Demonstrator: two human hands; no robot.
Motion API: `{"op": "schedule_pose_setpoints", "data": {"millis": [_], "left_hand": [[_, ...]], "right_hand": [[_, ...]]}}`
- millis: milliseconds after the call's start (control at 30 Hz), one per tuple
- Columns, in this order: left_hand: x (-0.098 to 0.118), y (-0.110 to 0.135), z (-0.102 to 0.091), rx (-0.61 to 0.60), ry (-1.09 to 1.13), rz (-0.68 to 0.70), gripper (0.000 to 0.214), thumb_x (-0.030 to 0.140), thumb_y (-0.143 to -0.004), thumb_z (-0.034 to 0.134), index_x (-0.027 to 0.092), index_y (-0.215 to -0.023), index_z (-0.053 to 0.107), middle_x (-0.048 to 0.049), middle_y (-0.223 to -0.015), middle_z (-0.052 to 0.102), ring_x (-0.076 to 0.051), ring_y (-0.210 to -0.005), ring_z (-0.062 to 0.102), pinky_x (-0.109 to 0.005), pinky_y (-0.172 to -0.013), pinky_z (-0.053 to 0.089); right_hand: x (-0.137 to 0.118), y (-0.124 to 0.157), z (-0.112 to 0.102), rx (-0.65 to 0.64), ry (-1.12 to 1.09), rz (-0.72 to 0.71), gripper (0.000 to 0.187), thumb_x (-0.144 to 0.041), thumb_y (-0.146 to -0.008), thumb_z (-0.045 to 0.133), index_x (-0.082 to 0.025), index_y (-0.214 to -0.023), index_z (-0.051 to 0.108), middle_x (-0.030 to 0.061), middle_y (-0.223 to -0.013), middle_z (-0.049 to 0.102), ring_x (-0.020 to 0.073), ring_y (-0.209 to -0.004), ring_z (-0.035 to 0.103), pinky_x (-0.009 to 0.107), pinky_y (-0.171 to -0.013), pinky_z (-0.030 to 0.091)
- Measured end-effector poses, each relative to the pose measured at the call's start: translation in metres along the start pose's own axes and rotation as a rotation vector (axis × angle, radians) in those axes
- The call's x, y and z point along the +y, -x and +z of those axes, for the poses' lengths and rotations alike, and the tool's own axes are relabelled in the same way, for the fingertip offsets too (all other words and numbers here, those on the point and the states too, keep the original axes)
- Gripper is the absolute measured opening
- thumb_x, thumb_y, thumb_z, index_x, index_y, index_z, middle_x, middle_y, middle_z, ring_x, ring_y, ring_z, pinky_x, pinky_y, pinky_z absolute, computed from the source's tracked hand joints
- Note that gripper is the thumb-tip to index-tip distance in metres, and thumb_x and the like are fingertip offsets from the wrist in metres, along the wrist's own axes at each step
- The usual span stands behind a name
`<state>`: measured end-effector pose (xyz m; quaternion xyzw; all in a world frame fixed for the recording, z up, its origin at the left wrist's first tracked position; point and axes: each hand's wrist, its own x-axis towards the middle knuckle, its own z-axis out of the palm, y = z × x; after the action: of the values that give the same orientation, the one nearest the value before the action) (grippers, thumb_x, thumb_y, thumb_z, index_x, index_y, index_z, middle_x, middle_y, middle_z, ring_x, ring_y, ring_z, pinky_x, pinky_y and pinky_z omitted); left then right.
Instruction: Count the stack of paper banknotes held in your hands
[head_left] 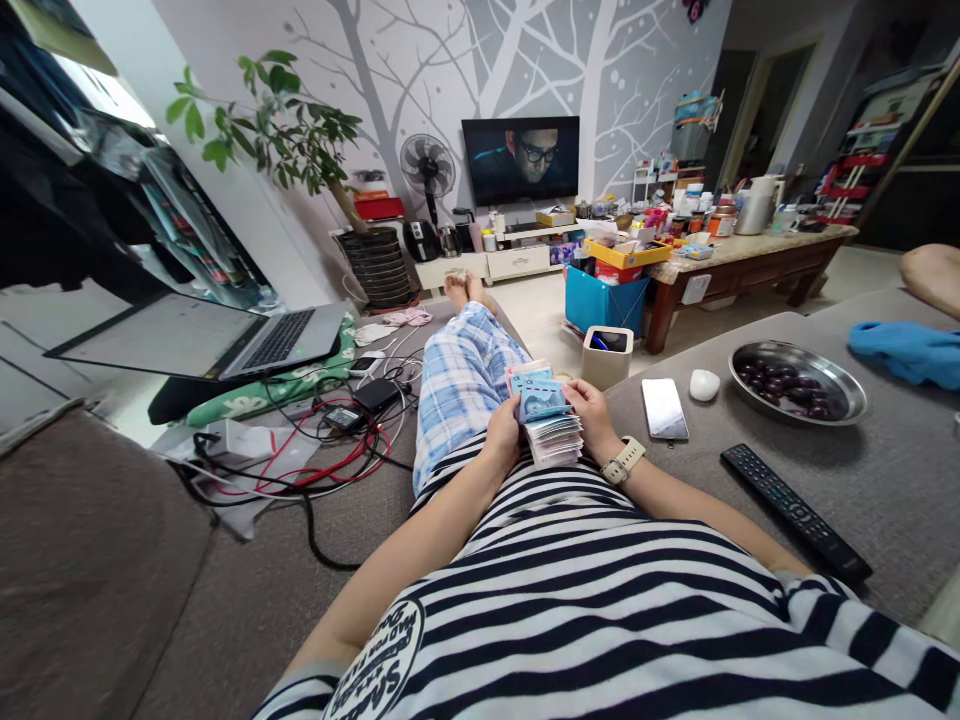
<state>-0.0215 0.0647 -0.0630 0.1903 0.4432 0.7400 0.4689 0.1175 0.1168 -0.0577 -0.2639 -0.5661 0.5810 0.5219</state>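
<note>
Over my lap, both hands hold a thick stack of banknotes [553,438]. A blue note [541,400] lies on top, facing me, and pinkish notes show behind it. My left hand [502,430] is closed on the left side of the stack, thumb along its edge. On the right side, my right hand [591,412] grips the blue note's edge between thumb and fingers; some of its fingers are hidden. The lower ends of the notes are fanned out towards my striped shirt. A beige watch [624,460] is on my right wrist.
On the sofa to the right are a phone [664,408], white mouse [704,385], remote control [795,510] and steel bowl [855,405] of dark fruit. Leftward lie tangled cables [345,440] and a laptop [225,335]. A bin [607,370] stands beyond the sofa edge.
</note>
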Motion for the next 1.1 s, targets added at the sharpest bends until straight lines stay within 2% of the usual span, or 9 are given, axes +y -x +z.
{"op": "schedule_pose_setpoints", "data": {"millis": [333,567,700,867,967,1100], "left_hand": [[-0.002,-0.004,-0.003,-0.012,0.004,-0.003,0.017,0.030,-0.074,0.077,0.018,-0.083,0.072,-0.0053,-0.082,0.079,-0.027,-0.099,0.077,-0.039,-0.096,0.059],[-0.002,-0.003,-0.003,-0.001,-0.002,0.006,0.015,0.029,-0.076,0.075,0.017,-0.084,0.073,-0.0064,-0.082,0.080,-0.028,-0.098,0.077,-0.041,-0.097,0.059],[-0.002,-0.002,-0.003,0.001,0.010,-0.003,0.016,0.030,-0.076,0.075,0.016,-0.084,0.073,-0.0069,-0.081,0.079,-0.028,-0.096,0.077,-0.041,-0.097,0.058],[0.001,0.003,-0.002,0.014,-0.034,-0.009,0.018,0.029,-0.070,0.080,0.017,-0.079,0.072,-0.0048,-0.075,0.077,-0.028,-0.091,0.076,-0.042,-0.095,0.058],[0.004,0.009,-0.001,-0.015,-0.059,-0.010,0.017,0.027,-0.066,0.081,0.018,-0.076,0.071,-0.0040,-0.073,0.076,-0.028,-0.090,0.076,-0.042,-0.094,0.058],[0.005,0.013,-0.001,-0.123,-0.051,-0.016,0.019,0.026,-0.065,0.081,0.019,-0.080,0.073,-0.0053,-0.077,0.078,-0.030,-0.093,0.076,-0.044,-0.095,0.057]], "right_hand": [[-0.002,0.001,0.000,-0.018,0.010,0.002,0.044,-0.065,-0.073,0.073,-0.024,-0.070,0.056,-0.0044,-0.057,0.047,0.0133,-0.052,0.036,0.030,-0.052,0.032],[0.000,0.000,0.002,0.004,0.004,0.000,0.049,-0.071,-0.074,0.071,-0.025,-0.066,0.054,-0.0027,-0.057,0.051,0.0148,-0.054,0.042,0.030,-0.053,0.036],[0.003,0.000,0.003,-0.010,-0.020,0.022,0.053,-0.077,-0.077,0.065,-0.025,-0.069,0.059,-0.0009,-0.055,0.056,0.0157,-0.052,0.045,0.032,-0.055,0.040],[0.004,0.000,0.002,0.047,0.028,-0.015,0.057,-0.077,-0.070,0.075,-0.024,-0.064,0.055,-0.0026,-0.056,0.054,0.0149,-0.056,0.047,0.032,-0.060,0.042],[0.004,-0.001,0.001,0.067,0.023,-0.004,0.054,-0.072,-0.068,0.079,-0.023,-0.063,0.055,-0.0031,-0.058,0.055,0.0144,-0.057,0.046,0.031,-0.059,0.041],[0.009,-0.003,-0.001,0.092,0.056,-0.016,0.048,-0.065,-0.070,0.079,-0.023,-0.063,0.057,-0.0035,-0.059,0.053,0.0146,-0.059,0.045,0.030,-0.059,0.039]]}}
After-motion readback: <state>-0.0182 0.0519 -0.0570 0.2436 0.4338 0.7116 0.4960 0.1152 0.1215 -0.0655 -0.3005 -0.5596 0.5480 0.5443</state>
